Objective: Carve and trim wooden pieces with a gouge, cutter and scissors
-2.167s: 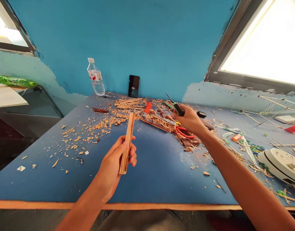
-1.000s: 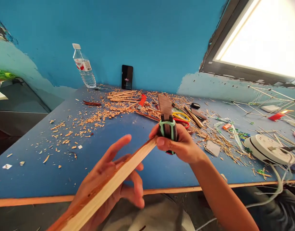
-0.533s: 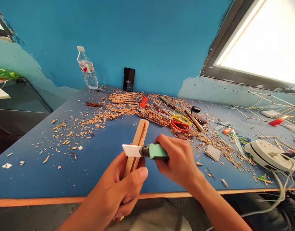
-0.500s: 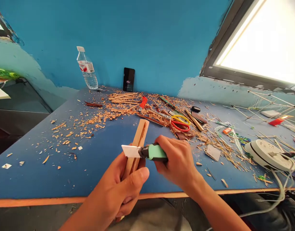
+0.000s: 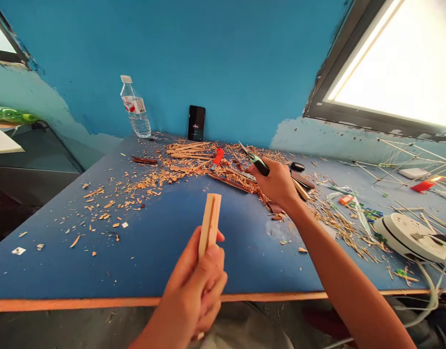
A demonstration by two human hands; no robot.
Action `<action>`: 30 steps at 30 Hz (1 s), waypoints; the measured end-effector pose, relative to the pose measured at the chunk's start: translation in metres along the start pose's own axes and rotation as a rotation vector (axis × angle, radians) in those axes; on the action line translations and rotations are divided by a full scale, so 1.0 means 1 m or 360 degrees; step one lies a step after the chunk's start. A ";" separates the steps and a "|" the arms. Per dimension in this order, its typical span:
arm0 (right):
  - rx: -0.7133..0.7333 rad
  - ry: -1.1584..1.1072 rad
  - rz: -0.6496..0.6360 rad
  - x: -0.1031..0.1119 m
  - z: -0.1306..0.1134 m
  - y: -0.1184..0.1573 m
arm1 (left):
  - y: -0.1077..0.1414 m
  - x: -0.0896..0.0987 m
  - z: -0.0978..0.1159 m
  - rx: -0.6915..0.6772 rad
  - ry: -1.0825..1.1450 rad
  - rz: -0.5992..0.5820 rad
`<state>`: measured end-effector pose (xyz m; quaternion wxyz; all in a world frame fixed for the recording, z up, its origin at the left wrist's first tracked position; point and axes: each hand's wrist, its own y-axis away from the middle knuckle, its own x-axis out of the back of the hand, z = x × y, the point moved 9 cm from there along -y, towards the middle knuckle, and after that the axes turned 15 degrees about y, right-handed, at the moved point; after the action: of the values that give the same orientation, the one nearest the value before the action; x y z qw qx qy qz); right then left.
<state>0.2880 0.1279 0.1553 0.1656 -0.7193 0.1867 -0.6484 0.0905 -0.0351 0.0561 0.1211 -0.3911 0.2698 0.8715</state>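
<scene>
My left hand [image 5: 199,281] is wrapped round a pale strip of wood [image 5: 210,218], its upper end pointing up and away from me above the near part of the table. A dark groove runs along the wood's face. Farther off to the right, my right hand [image 5: 276,182] grips a green and black utility knife [image 5: 258,163], the blade pointing up and left over the shavings. The hand and forearm hide the scissors and part of the pile. A red-handled cutter [image 5: 217,158] lies left of the knife.
The blue table [image 5: 161,247] carries wood shavings [image 5: 146,182] and thin sticks [image 5: 188,149]. A water bottle [image 5: 136,109] and a phone [image 5: 196,123] stand at the back wall. On the right are a white power strip [image 5: 405,237] with cables and a stick frame [image 5: 414,160].
My right hand has carried the knife off the wood, forward and right to the tool pile, covering the scissors. My left hand still holds the wood, turned slightly more upright.
</scene>
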 end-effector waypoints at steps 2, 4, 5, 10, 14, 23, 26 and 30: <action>0.0122 -0.0105 -0.0006 0.007 -0.015 0.014 | -0.003 -0.002 0.018 -0.0091 0.0049 -0.0113; 0.0260 -0.0187 0.0003 0.017 -0.037 0.038 | -0.005 -0.001 0.028 -0.0123 0.0067 -0.0145; 0.0337 -0.0218 0.0001 0.021 -0.048 0.052 | -0.005 0.001 0.030 -0.0132 0.0057 -0.0124; 0.0621 -0.0226 -0.0036 0.027 -0.087 0.106 | 0.000 0.006 0.029 -0.0134 -0.0124 -0.0010; 0.0593 -0.0146 -0.0114 0.016 -0.090 0.109 | 0.002 0.005 0.023 -0.0169 -0.0100 0.0045; -0.0037 -0.0269 -0.0433 -0.039 -0.006 0.031 | 0.017 -0.005 -0.001 0.0103 0.0248 -0.0151; 0.0086 -0.0489 -0.0618 -0.038 -0.021 0.062 | -0.002 0.004 0.034 -0.0211 0.0282 -0.0026; 0.0168 -0.0490 -0.0783 -0.025 -0.040 0.128 | -0.017 0.022 0.051 -0.0331 0.0194 0.0288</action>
<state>0.2396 0.0285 0.0762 0.0669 -0.8233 -0.0546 -0.5610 0.0518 0.0075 0.0614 -0.0158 -0.4279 0.2190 0.8768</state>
